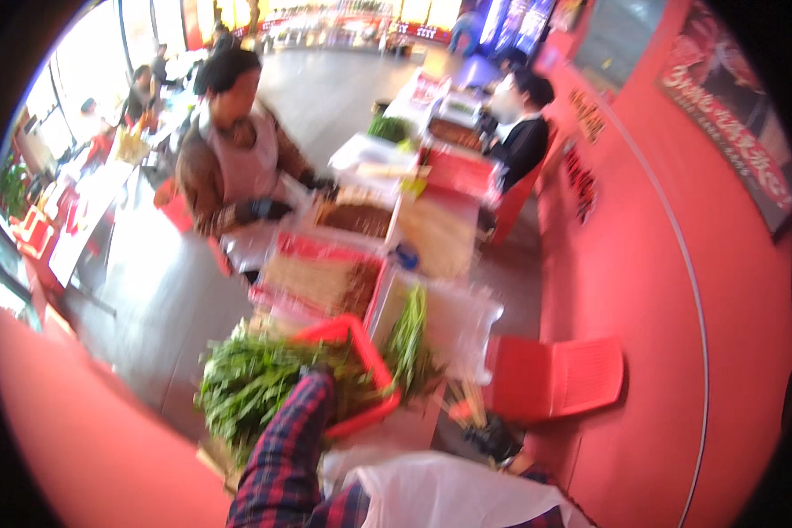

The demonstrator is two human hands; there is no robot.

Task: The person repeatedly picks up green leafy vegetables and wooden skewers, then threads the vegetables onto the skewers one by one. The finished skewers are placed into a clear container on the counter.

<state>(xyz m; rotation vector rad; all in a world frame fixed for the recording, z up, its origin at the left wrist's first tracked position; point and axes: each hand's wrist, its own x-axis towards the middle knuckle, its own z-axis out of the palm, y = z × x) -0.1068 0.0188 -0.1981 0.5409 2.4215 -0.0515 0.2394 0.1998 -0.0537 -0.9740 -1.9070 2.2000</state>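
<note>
My left arm, in a red and blue plaid sleeve, reaches forward to a heap of leafy greens [255,378] at a red plastic basket [374,356]. My left hand [319,373], dark-gloved, is at the greens; its fingers are blurred and mostly hidden. Low on the right, my right hand [495,437] in a black glove is closed on several thin wooden skewers [466,405], which point up and away from it. A smaller bunch of long green stems [408,339] lies on a pale tray [453,330] right of the basket.
Beyond the basket stands a red-lined tray of skewers [317,280], then a white tray of brown food [354,220]. A person in an apron [238,163] works at the table's left; another person [526,132] sits at the far right. A red plastic chair [554,378] stands near my right hand.
</note>
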